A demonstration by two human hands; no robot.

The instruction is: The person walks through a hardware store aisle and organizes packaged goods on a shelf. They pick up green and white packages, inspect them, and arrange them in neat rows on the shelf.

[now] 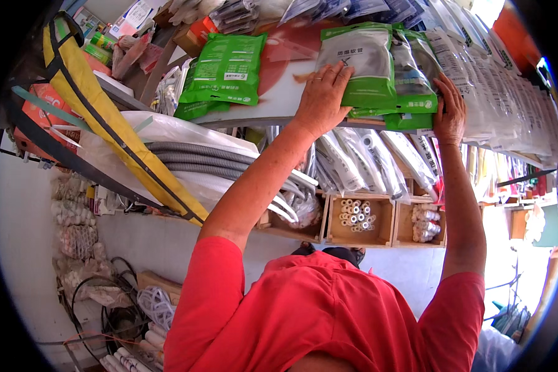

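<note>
My left hand lies flat on the lower left of a green plastic packet with a clear window. A coiled grey hose seems to show through it. Overlapping it on the right is a second green packet, with dark and blue contents partly visible. My right hand rests against that packet's right edge, fingers bent; whether they grip it cannot be seen. Another green edge sticks out beneath. Farther left, a separate green packet lies printed side up on another green one.
The packets lie on a counter. Many clear-bagged items are lined up to the right. Below are bagged tubes, grey corrugated hoses and a wooden bin of small white rings. A long yellow fabric strip slants at left.
</note>
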